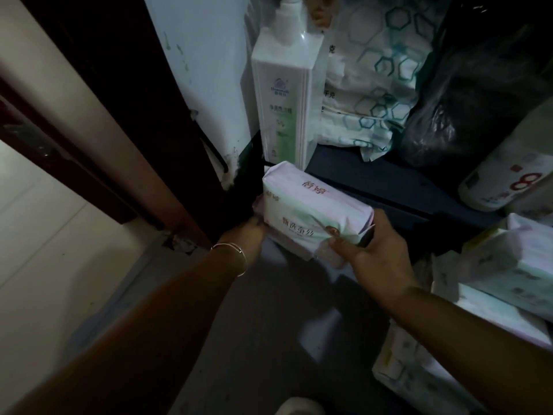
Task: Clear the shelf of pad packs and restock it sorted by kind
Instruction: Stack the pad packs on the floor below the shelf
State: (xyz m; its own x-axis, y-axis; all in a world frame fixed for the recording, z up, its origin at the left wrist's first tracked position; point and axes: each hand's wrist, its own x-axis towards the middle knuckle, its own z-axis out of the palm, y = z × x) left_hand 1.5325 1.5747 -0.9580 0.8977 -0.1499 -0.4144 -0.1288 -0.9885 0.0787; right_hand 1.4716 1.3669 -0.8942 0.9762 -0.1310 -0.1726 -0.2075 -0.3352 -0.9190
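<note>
Nearest us, our right hand [371, 250] pinches the near corner of the pad pack [314, 211], thumb on top and fingers curled beneath; our left hand [248, 232], a thin bracelet [236, 253] at its wrist, grips the opposite end, its fingers mostly hidden. The pack hangs between both hands at the front edge of the dark shelf [374, 178], just before the white pump bottle [284, 94]. We judge it light, soft and slick-wrapped, best held by its ends. Both forearms reach forward, converging.
</note>
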